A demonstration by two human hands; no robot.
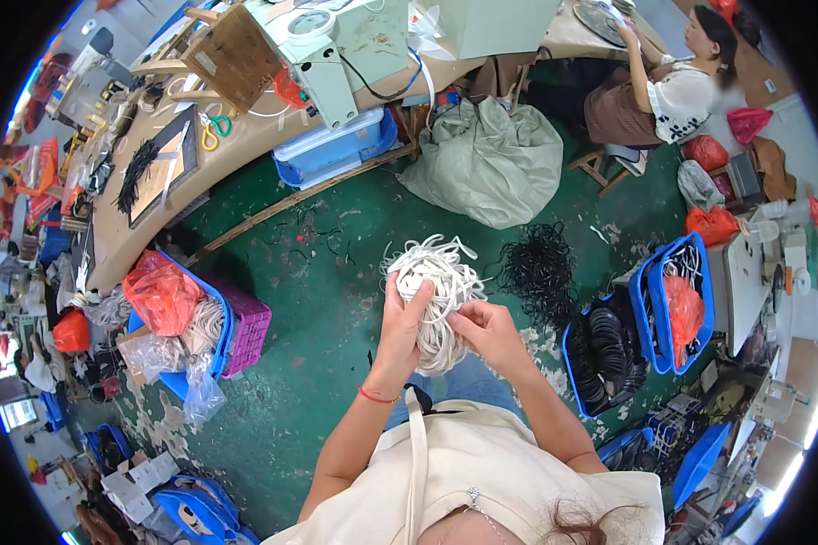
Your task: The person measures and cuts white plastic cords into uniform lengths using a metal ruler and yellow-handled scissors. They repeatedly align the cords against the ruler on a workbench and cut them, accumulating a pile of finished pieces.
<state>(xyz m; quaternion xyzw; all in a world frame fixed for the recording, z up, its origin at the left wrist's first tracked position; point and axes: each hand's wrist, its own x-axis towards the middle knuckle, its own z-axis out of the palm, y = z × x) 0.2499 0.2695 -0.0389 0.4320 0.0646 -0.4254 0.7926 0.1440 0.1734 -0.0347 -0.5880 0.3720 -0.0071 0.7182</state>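
Observation:
A thick bundle of white cord (pixel 441 282) is held up in front of me, its loops and loose ends sticking out at the top and hanging below. My left hand (pixel 402 320) grips the bundle from its left side, thumb across the front. On the other side my right hand (pixel 493 334) has thumb and fingers pinched together on strands at the bundle's lower right edge. A heap of thin black strips (pixel 538 272) lies on the green floor just right of the bundle.
A blue basket of black coils (pixel 607 354) and another blue basket (pixel 673 300) stand at right. Left is a blue basket with bags (pixel 223 313). A large pale sack (pixel 491 163) lies ahead by the worktable (pixel 145 232). A seated person (pixel 650 100) works at far right.

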